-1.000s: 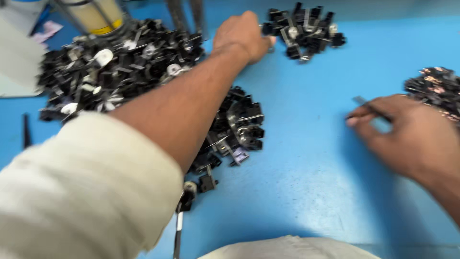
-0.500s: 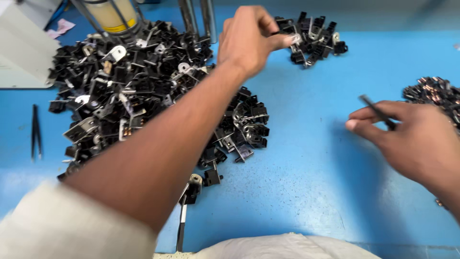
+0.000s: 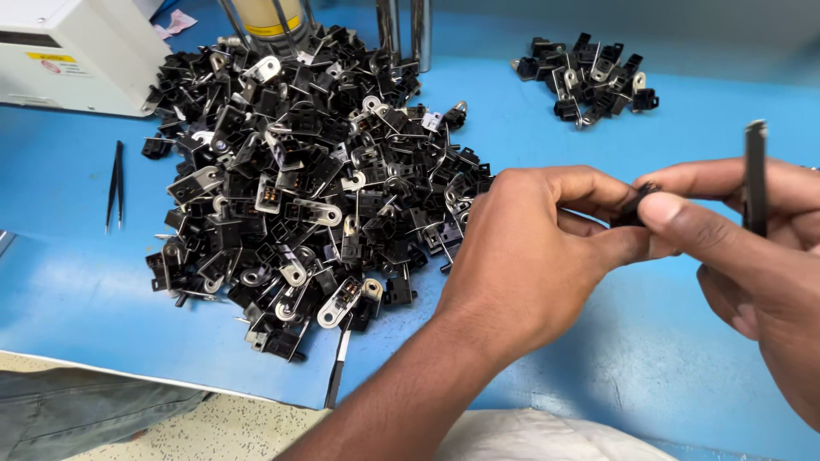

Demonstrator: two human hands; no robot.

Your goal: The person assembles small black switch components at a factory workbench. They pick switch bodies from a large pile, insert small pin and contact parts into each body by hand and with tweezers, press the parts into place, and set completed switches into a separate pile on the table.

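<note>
The left hand (image 3: 530, 248) and the right hand (image 3: 752, 248) meet in the air over the blue table (image 3: 598, 358), on its right side. Both pinch one small black part (image 3: 634, 207) between them. The left thumb and fingers close on it from the left, and the right thumb (image 3: 683, 226) presses on it from the right. Most of the part is hidden by the fingers, so its shape is hard to tell. The right hand also grips a thin dark tool (image 3: 755, 175) that stands upright behind its fingers. Just left of the left hand lies a big pile (image 3: 307, 188) of black and silver parts, heaped on the table. The edge of the pile is close to the left wrist. A dark stick (image 3: 337, 371) pokes out from under the near side of the pile. A small pile (image 3: 589, 77) of the same kind of parts sits far back on the table, well apart from the hands. Black tweezers (image 3: 114, 183) lie flat on the table to the left of the big pile. A white box (image 3: 77, 55) sits in the far left corner. Two shiny metal posts (image 3: 401, 30) stand up behind the big pile, and a yellow can (image 3: 265, 15) stands beside them
</note>
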